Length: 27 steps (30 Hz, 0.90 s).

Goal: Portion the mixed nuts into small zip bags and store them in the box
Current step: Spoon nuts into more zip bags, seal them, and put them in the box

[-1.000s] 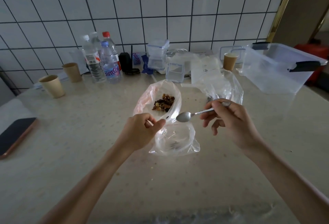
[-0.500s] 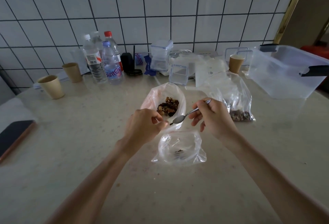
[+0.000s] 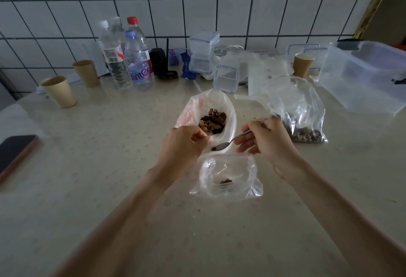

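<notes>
An open plastic bag (image 3: 228, 109) with mixed nuts (image 3: 213, 121) stands at the table's middle. My left hand (image 3: 182, 147) pinches its near rim. My right hand (image 3: 265, 142) grips a metal spoon (image 3: 228, 143), whose bowl hangs at the bag's near edge with a bit of something dark in it. Just below lies a small zip bag (image 3: 228, 177), mouth open, with a few nuts (image 3: 226, 181) inside. A second bag of nuts (image 3: 301, 114) lies to the right. The clear storage box (image 3: 364, 78) stands at the far right.
Along the tiled wall stand water bottles (image 3: 123, 56), two paper cups (image 3: 59, 92) at the left, another cup (image 3: 303, 64), small clear containers (image 3: 203, 54) and a lidless one (image 3: 226, 78). A phone (image 3: 15, 153) lies at the left edge.
My right hand has carried the spoon leftward and nearer, down to the nut bag's near rim. The left hand keeps its hold on the rim. The view shifted, showing the right-hand nut bag.
</notes>
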{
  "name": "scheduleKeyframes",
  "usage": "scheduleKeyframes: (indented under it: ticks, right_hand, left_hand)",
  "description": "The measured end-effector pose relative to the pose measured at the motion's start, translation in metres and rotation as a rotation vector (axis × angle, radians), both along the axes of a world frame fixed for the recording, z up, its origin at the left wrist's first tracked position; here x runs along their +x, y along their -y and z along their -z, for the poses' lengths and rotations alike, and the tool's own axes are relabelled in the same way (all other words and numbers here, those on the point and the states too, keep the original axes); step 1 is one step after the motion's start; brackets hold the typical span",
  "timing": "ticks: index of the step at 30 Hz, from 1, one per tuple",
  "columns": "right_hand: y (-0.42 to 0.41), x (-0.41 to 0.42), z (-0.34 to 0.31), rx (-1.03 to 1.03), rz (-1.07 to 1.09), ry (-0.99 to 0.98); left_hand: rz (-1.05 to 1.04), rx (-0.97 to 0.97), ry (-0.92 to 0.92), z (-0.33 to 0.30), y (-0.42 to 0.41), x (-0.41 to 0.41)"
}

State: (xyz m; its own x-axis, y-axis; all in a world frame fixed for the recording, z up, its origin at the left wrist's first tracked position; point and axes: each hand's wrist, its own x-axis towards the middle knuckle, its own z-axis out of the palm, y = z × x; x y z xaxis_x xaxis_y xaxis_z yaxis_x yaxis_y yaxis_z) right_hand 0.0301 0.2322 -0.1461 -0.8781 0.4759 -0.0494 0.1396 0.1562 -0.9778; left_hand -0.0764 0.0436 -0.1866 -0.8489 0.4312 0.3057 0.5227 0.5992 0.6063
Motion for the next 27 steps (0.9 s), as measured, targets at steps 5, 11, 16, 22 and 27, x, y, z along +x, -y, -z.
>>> scheduleKeyframes:
  ticks: [5, 11, 16, 22, 27]
  right_hand:
    - [-0.001, 0.001, 0.008, -0.367, -0.016, 0.108]
    - [-0.015, 0.003, 0.009, -0.579, 0.006, 0.084]
    - [-0.023, 0.009, 0.008, -0.635, 0.014, 0.002]
    - [-0.026, 0.005, -0.002, -0.603, 0.050, -0.078]
    - [-0.022, -0.009, -0.011, -0.290, 0.119, -0.107]
  left_hand:
    - [0.027, 0.063, 0.057, 0.004, 0.000, -0.003]
    - [0.041, 0.180, 0.048, -0.001, 0.004, -0.004]
    - [0.051, 0.282, 0.007, -0.014, 0.011, -0.009]
    - [-0.080, 0.275, -0.032, -0.023, 0.018, -0.025]
    - [-0.261, 0.073, -0.010, -0.020, 0.012, -0.041]
